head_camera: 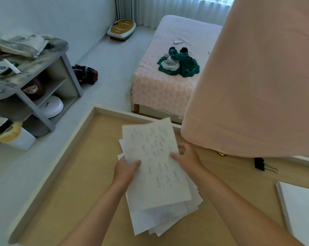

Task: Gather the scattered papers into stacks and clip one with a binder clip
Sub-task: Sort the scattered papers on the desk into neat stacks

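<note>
Both hands hold the papers (155,167) by the long edges. The left hand (127,170) pinches the left edge, thumb on the top sheet and fingers hidden beneath. The right hand (187,156) clasps the opposite edge a little farther away, thumb on top. Holding from both sides looks meant to square the bundle. Under the top sheet, which carries faint handwriting, the others fan out toward the person with corners poking past one another. The bundle tilts over the table (75,174); whether its near end rests on the wood I cannot tell.

Right of the grip and well apart, the clip (259,164) lies on the table, black with wire handles. It is probably left there until the sheets are aligned and the right hand can reach for it. Nearer the person on that same side, a white stack (299,208) lies flat, apparently a pile already gathered. A pink cloth (256,77) hangs over the right hand, its hem just beside the knuckles. Beyond the grip stands a bed (168,89), and a shelf (43,82) stands off to the left.
</note>
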### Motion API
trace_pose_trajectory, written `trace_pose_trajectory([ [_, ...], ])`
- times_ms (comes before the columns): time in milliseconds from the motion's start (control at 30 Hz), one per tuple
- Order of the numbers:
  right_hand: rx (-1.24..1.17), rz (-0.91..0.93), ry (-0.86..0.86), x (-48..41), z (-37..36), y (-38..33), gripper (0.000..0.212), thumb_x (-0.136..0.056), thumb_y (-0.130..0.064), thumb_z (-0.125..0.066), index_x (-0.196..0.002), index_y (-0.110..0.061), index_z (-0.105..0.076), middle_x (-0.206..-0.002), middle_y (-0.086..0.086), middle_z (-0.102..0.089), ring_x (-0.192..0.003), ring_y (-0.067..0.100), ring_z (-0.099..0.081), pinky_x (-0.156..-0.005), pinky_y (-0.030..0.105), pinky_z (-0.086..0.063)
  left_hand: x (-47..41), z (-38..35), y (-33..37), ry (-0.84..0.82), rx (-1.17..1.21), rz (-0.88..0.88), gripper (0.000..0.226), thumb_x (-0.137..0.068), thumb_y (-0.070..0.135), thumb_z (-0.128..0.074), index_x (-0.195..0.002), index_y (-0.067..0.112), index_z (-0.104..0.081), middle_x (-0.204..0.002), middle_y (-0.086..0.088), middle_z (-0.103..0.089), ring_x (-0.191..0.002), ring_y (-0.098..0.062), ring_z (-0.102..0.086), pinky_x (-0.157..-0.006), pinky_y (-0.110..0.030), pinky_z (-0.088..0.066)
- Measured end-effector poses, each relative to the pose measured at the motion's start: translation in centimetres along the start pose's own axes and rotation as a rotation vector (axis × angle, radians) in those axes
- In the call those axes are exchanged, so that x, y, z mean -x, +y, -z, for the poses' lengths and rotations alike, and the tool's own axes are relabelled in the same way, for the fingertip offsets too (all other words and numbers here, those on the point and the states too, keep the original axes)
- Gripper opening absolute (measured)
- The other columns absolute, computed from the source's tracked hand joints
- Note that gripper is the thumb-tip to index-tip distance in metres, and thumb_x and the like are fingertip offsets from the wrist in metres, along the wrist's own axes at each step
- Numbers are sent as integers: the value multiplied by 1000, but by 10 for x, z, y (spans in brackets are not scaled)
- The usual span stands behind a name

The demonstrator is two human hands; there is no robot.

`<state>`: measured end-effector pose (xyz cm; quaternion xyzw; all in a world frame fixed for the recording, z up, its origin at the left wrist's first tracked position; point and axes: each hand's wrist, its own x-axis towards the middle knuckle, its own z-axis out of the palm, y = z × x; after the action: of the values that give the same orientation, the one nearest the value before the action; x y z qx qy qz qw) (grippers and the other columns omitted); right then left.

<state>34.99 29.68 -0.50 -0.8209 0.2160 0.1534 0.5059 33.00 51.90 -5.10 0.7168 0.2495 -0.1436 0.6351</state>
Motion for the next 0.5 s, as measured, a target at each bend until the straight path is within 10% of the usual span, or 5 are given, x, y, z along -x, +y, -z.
trace_pose_trajectory([
  [200,293,-181,-40,-14,-29,71,32,-89,-21,-65,-121,-15,-64,-118,8,-64,-108,25,-62,-93,42,-53,2,-2,-72,168,-848,21,62,-83,32,-70,-134,17,-38,-136,-6,-40,-126,-28,-38,-99,-37,-44],
  [333,553,-228,111,-25,-39,78,67,-86,-34,-65,-146,-25,-35,-147,6,-33,-137,28,-30,-104,44,-38,-2,-7,-69,190,-604,93,74,-80,26,-75,-140,9,-35,-140,-12,-35,-131,-31,-33,-104,-44,-40],
  [500,373,-274,13,-31,-52,84,58,-73,-28,-62,-129,-20,-49,-125,3,-58,-110,25,-58,-92,42,-54,-11,-19,-58,144,-571,124,76,-82,27,-74,-144,13,-33,-139,-9,-33,-132,-29,-35,-100,-40,-43],
])
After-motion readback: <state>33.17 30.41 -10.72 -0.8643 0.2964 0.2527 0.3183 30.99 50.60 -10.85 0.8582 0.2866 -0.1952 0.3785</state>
